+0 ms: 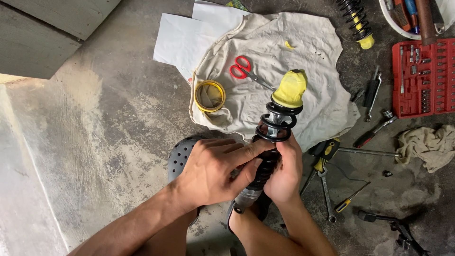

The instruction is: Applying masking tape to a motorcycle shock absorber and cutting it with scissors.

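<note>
Left hand (215, 173): wrapped around the black coil-spring shock absorber with a yellow taped top (275, 137), fingers closed on its middle.
Right hand (284, 173): gripping the same coils from the other side (thumb hidden).
Shock: tilted, its top over the stained beige cloth (284, 61).
On the cloth: red-handled scissors (244, 68), a yellow tape roll (210, 96).

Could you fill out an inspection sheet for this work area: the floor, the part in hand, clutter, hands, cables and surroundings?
Surface: stained grey concrete floor.
Job's things: black coil-spring shock absorber with yellow-wrapped top, held tilted over a beige cloth.
Clutter: red scissors, yellow tape roll, white paper, second shock absorber, red socket set, wrenches, screwdriver, rag.
Grippers: left hand and right hand both grip the spring.
Cables: nothing seen.
Surroundings: wooden boards at upper left.
</note>
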